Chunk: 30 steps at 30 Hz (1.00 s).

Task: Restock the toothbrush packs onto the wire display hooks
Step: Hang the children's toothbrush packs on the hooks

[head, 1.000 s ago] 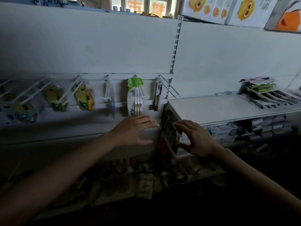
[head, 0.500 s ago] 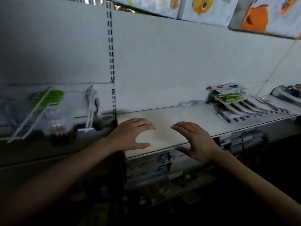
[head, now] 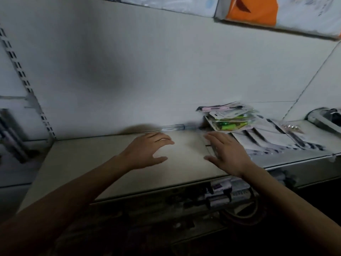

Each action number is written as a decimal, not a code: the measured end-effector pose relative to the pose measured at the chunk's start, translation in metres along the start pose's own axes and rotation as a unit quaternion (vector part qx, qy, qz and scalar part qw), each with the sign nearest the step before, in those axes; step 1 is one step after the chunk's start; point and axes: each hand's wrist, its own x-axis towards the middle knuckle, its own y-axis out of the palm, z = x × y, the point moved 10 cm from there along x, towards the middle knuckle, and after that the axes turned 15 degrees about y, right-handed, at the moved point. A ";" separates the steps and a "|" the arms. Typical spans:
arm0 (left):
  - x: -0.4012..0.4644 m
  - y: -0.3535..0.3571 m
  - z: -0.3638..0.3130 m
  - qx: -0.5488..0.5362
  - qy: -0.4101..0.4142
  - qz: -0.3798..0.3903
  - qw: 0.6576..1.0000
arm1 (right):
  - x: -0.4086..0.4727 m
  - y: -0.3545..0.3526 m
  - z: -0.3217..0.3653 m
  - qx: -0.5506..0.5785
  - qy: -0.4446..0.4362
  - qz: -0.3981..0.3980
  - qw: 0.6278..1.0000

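Hands hover empty over the shelf [head: 92,163]: left hand [head: 147,150] and right hand [head: 227,154] both released, fingers spread. Toothbrush packs [head: 230,121] lie heaped by the right hand (stack looks loose); a hurried grab could spill them.

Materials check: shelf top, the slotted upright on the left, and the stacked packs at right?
Shelf top: likely painted metal or laminate, matte cream, flat. Slotted upright: probably painted steel, with punched slots. Stacked packs: printed card under clear glossy plastic, judging by the sheen; too blurred to be sure.
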 end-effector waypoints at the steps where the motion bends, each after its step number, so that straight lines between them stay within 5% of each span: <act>1: 0.015 0.009 0.002 0.003 -0.018 0.007 1.000 | 0.008 -0.001 -0.021 0.005 0.011 -0.005 1.000; 10: 0.104 0.080 0.071 0.005 -0.198 0.051 0.979 | 0.083 0.000 -0.137 0.017 0.083 -0.029 0.996; 19: 0.096 0.119 0.087 0.080 -0.289 0.102 0.949 | 0.116 0.005 -0.157 -0.030 0.080 -0.066 0.994; 30: 0.082 0.088 0.074 0.040 -0.238 0.004 0.970 | 0.126 -0.041 -0.150 0.018 0.054 -0.176 0.983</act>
